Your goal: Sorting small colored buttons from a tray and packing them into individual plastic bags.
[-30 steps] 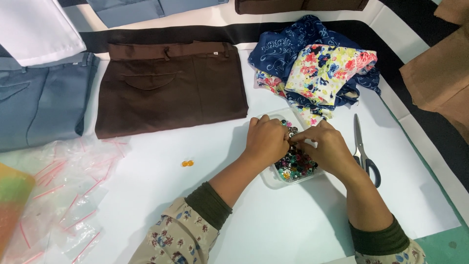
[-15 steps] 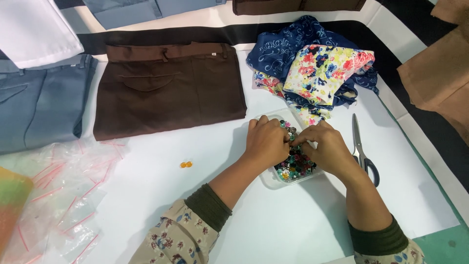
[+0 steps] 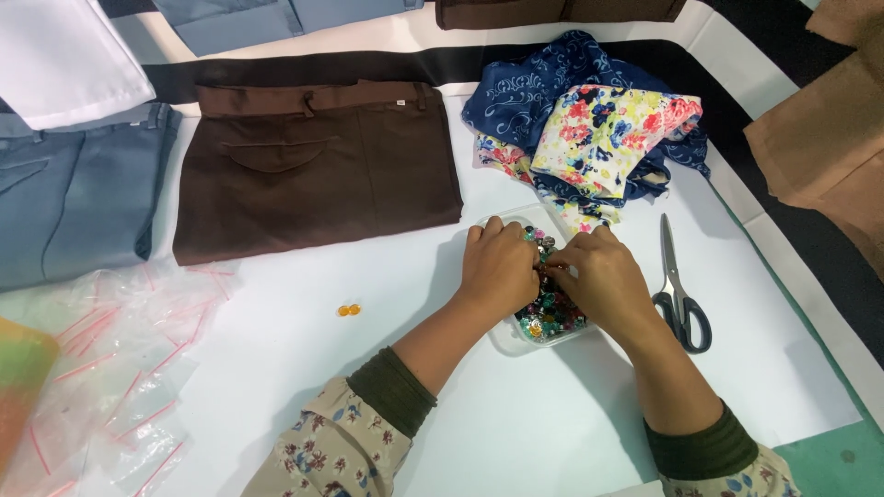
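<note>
1. Both hands are down over a small clear tray [image 3: 505,339] of beads [image 3: 551,317] on the white desk [image 3: 516,423], just in front of the heap of floral cloth [image 3: 603,138].
2. Left hand [image 3: 497,267] is curled, knuckles up, fingertips tucked toward the beads. Whether it pinches anything I cannot tell; the fingers hide it.
3. Right hand [image 3: 603,281] is bent in from the other side, fingertips meeting the left's over the tray. Its grip is hidden as well.
4. The beads look tiny, hard and glossy, in green, dark and silvery colours. My judgement: light and slippery, prone to roll and scatter, best picked one at a time between thumb and forefinger tips.
5. The tray seems to be thin plastic, shallow and light. It would slide easily, so steady it at the rim.
6. Two orange beads [image 3: 348,310] lie loose on the desk, well to the left of the tray.
7. Scissors [image 3: 680,294] with dark handles rest just right of the right hand, blades pointing away.
8. Brown trousers [image 3: 313,170] lie flat and folded beyond the hands, matte woven cloth; grey-blue trousers [image 3: 64,202] lie further left.
9. Crinkly clear bags [image 3: 120,368] with red strips spread at the left edge, thin and slick.
</note>
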